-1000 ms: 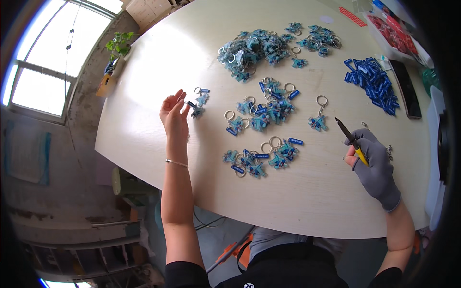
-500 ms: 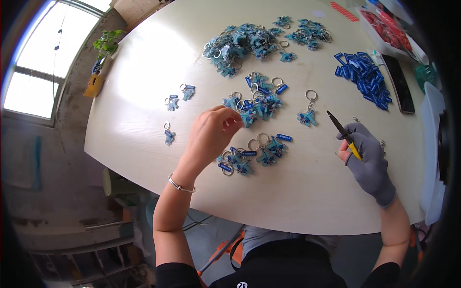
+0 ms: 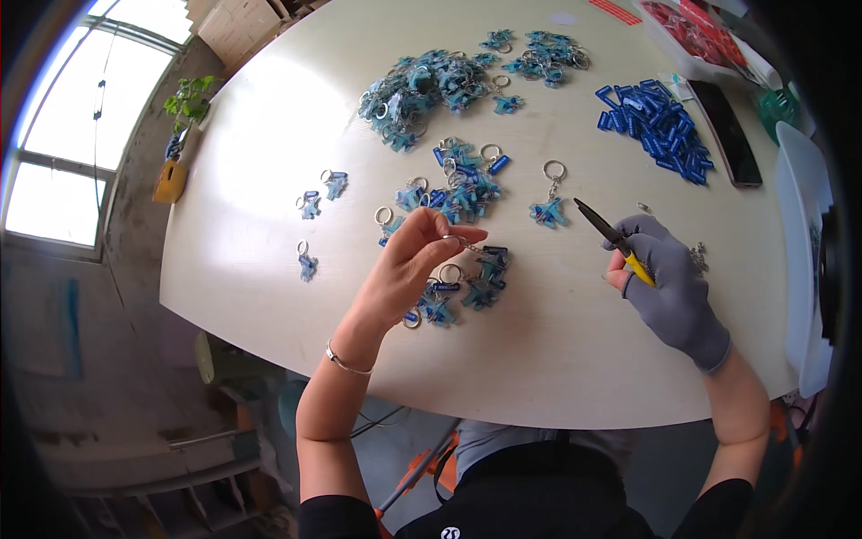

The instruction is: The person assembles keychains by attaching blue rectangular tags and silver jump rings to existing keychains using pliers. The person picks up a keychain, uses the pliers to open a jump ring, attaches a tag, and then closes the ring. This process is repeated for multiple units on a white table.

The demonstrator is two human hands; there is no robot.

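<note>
My left hand [image 3: 415, 262] pinches the metal ring of a keychain [image 3: 493, 261] at the near pile. A short chain runs from the ring to a teal plane-shaped charm and a blue tag. Beneath the fingers lie more tagged keychains [image 3: 438, 310]. My right hand [image 3: 663, 278], in a grey glove with bare fingertips, grips pliers [image 3: 603, 226] with dark jaws and a yellow handle. The jaws point up and left, near a single untagged keychain [image 3: 548, 212] lying flat. Just beyond my left hand sits a middle group of tagged keychains [image 3: 471, 193].
At the back are a large heap of teal keychains [image 3: 422, 85] and a smaller one [image 3: 549, 61]. Blue tags [image 3: 660, 133] are heaped at right, beside a phone [image 3: 725, 135] and a box of red packets [image 3: 687, 40]. Small metal links [image 3: 699, 258] lie beside my glove.
My left hand has moved from the middle group toward me to the near pile and taken a keychain's ring. A keychain now shows left of the middle group. The pliers stay in my right hand.
</note>
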